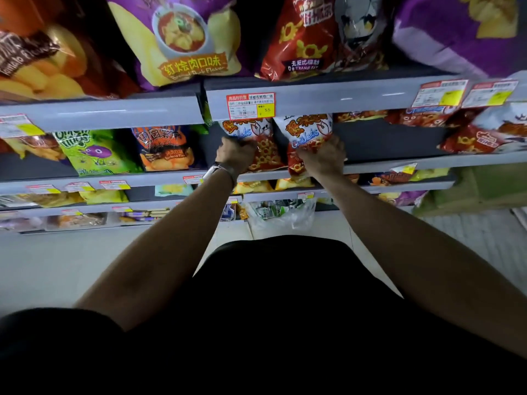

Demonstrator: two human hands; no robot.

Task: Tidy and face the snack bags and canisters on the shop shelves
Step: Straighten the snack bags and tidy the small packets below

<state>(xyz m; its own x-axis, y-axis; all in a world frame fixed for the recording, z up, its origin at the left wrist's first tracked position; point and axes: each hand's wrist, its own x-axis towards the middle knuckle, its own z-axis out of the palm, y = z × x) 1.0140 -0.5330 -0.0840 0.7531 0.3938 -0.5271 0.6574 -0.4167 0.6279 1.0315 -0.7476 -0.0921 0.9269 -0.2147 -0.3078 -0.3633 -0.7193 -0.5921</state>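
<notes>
- Right now, two arms out to the second shelf [399, 163], one hand on each of two red-and-white snack bags standing side by side.
- Left hand [235, 155], with a watch [218, 170] on its wrist, clenched on the left bag [258, 138], low on its left edge.
- Right hand [323, 158] clenched on the right bag [306, 132], over its lower front.
- Both bags upright at the shelf's front edge, touching each other, tops tucked under the price tag [251, 106] on the shelf rail above.
- To the left on the same shelf: a blue-and-orange bag [165, 149] and a green bag [97, 151], both leaning.
- To the right: more red bags [470, 138], tipped over and messy.
- Up on the top shelf: a purple bag [182, 38] and a big red bag [302, 38].
</notes>
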